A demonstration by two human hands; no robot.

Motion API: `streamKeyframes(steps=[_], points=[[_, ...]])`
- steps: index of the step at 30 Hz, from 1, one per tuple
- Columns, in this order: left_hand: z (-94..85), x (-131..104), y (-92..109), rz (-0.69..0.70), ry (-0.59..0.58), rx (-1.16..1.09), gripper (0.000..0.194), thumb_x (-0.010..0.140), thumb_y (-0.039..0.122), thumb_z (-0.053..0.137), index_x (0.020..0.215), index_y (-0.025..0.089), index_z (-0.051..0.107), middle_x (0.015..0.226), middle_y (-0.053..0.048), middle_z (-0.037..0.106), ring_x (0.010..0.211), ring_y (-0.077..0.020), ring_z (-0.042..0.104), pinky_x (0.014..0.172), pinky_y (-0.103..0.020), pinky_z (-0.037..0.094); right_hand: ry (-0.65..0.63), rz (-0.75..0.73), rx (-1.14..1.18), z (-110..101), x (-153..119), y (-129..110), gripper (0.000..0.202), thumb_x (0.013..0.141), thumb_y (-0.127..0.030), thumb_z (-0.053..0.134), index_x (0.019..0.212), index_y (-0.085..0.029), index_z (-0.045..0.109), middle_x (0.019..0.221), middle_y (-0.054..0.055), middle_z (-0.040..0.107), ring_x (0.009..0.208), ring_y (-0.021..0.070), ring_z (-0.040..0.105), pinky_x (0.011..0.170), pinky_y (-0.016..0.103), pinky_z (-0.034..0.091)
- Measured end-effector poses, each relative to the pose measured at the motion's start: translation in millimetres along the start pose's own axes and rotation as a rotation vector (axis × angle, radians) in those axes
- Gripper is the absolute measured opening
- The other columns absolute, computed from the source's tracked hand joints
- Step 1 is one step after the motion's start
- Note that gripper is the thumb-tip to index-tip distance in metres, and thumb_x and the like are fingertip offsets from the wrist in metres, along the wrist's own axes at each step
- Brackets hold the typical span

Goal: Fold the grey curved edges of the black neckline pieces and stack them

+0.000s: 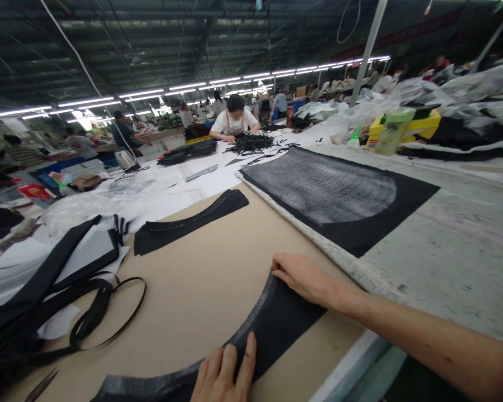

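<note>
A black cloth piece (285, 324) with a curved, greyish upper edge lies on the tan board in front of me. My left hand (226, 371) rests on its lower middle, fingers spread and pressing it flat. At the piece's upper right tip, my right hand (297, 276) pinches the corner between thumb and fingers. Farther up the board lies a small stack of curved black pieces (190, 220). To the right, a black sheet (373, 234) with a whitish rubbed area covers part of a grey slab (465, 245).
Coiled black strips (92, 312) and scissors (42, 385) are at the left. Beyond them lies clear plastic (96, 201). A yellow bin (427, 125) and a green-lidded jar (394, 131) stand at the back right. Across the table, a person (235, 120) handles black strips (251, 144).
</note>
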State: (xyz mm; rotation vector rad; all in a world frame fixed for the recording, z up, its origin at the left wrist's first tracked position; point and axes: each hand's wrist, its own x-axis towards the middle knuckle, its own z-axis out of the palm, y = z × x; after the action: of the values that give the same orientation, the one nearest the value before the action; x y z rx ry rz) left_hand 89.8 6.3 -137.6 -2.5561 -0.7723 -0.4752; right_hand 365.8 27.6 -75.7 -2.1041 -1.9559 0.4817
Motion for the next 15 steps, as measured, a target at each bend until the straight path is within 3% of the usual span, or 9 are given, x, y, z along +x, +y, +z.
streamKeyframes(steps=[3,5,7,11,15], points=[[-13.7,4,4,-0.066,-0.091,-0.077,0.051,0.084,0.012,0.046,0.133,0.025,0.047,0.091,-0.004,0.052,0.081,-0.0171,0.048,0.073,-0.03,0.043,0.042,-0.048,0.025,4,-2,2,0.013,0.091,-0.026,0.046,0.089,-0.019,0.057,0.091,0.006,0.063,0.082,0.0182,0.058,0.073,0.028,0.04],[-23.4,8,7,-0.098,-0.134,-0.131,0.05,0.084,0.014,0.046,0.134,0.024,0.045,0.091,-0.004,0.054,0.083,-0.0182,0.049,0.075,-0.032,0.044,0.163,-0.072,0.059,6,-6,-3,0.012,0.09,-0.023,0.044,0.089,-0.019,0.056,0.092,0.006,0.062,0.081,0.0183,0.056,0.074,0.03,0.041],[-30.1,10,8,-0.109,-0.139,-0.17,0.047,0.087,0.017,0.045,0.133,0.02,0.046,0.089,-0.004,0.057,0.083,-0.0184,0.051,0.076,-0.032,0.046,0.224,-0.191,0.125,9,-14,-17,0.017,0.092,-0.021,0.04,0.095,-0.019,0.056,0.098,0.007,0.06,0.085,0.0183,0.056,0.079,0.03,0.043],[-32.7,2,11,-0.16,-0.009,-0.157,0.038,0.092,0.016,0.034,0.124,0.012,0.055,0.098,-0.007,0.063,0.096,-0.0195,0.055,0.082,-0.031,0.047,-0.016,-0.585,0.246,16,-39,-57,0.033,0.093,-0.014,0.034,0.113,-0.024,0.058,0.111,0.007,0.058,0.102,0.018,0.053,0.092,0.029,0.041],[-29.1,-15,12,-0.152,0.085,-0.101,0.035,0.092,0.017,0.037,0.117,0.01,0.06,0.113,-0.007,0.064,0.109,-0.0186,0.053,0.091,-0.025,0.045,-0.193,-0.646,0.262,32,-52,-81,0.04,0.086,-0.009,0.041,0.118,-0.023,0.059,0.11,0.007,0.059,0.1,0.0192,0.053,0.093,0.027,0.041]])
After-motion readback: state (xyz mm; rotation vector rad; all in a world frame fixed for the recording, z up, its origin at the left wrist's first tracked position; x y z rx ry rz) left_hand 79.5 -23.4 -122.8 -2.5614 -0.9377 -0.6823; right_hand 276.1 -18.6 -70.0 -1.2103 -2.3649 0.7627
